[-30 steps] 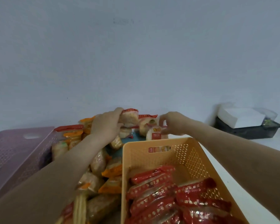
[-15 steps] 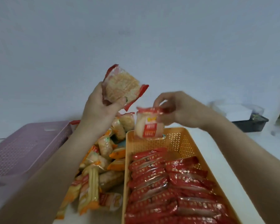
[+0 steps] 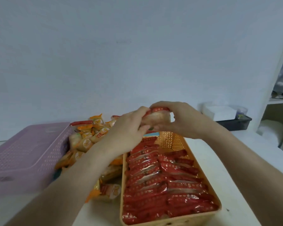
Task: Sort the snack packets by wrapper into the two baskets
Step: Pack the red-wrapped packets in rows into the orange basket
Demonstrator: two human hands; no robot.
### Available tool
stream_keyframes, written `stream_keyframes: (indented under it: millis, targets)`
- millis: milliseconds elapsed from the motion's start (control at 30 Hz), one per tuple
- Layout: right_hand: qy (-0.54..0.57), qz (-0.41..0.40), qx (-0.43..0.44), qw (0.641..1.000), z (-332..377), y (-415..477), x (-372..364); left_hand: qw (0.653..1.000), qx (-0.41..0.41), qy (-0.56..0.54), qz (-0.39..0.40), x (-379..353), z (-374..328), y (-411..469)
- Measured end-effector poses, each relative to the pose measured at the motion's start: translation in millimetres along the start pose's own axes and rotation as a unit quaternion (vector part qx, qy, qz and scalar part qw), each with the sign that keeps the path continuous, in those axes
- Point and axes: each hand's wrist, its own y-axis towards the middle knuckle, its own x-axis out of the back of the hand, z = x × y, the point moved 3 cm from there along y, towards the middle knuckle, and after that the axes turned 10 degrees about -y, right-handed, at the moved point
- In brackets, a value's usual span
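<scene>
Both hands, left hand [image 3: 129, 134] and right hand [image 3: 178, 119], pinch red-wrapped packets [image 3: 157, 115] together, held just above the far end of the orange basket [image 3: 170, 139]. Drop is straight down and slightly toward the body; right hand is nearer. Purple basket [image 3: 23, 154] sits well left, past the unsorted pile [image 3: 88, 136].

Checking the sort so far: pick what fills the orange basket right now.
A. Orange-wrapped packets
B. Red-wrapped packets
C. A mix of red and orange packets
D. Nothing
B: the orange basket holds rows of red-wrapped packets only, while the orange-wrapped packets lie in a pile outside it, to its left.
</scene>
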Motion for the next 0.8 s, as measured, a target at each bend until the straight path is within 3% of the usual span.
stream_keyframes:
  millis: [100, 200, 267, 434, 634, 801]
  targets:
    - [-0.002, -0.038, -0.043, 0.998, -14.5, -8.1, 6.7, 0.996, 0.057, -0.036, 0.051, -11.2, 4.8, -2.5]
    - [0.097, 0.017, -0.080, 0.992, -28.6, -19.6, 5.0, 0.977, 0.054, 0.107, 0.177, -25.0, 12.5, -11.8]
    - [0.084, 0.055, -0.087, 0.991, -27.5, -23.7, -2.6, 0.957, 0.029, 0.187, 0.218, -31.2, 14.3, -15.7]
    - [-0.045, 0.098, -0.099, 0.989, -23.8, -30.6, -18.6, 0.956, 0.029, 0.186, 0.227, -34.6, 18.2, -13.3]
    - [-0.208, 0.123, -0.050, 0.969, -9.4, -33.0, -27.8, 0.964, 0.012, 0.146, 0.221, -36.3, 26.3, -12.8]
    - [-0.248, 0.173, -0.061, 0.951, -12.4, -40.2, -40.7, 0.953, 0.030, 0.157, 0.256, -37.5, 25.9, -11.2]
